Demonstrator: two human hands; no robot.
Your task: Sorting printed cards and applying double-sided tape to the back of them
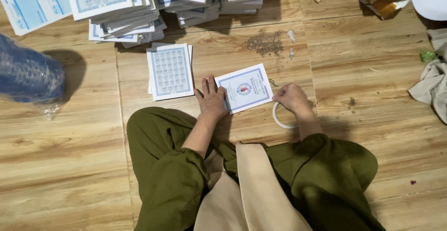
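Left hand (212, 98) is lying flat, fingers spread, pressing the left edge of a blue-bordered booklet (245, 88) on the wooden floor (363, 119). Right hand (291, 97) is curling loosely at the booklet's right corner, touching a white ring (278, 118); grip unclear. Just left, a small stack of sheets (170, 71) is sitting. Taller stacks (139, 7) are crowding the far edge. Open floor is lying to the right.

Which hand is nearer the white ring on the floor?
Right. The right hand rests at the booklet's right edge, directly over the white ring and touching or nearly touching it. The left hand lies flat on the booklet's left edge, well apart from the ring.
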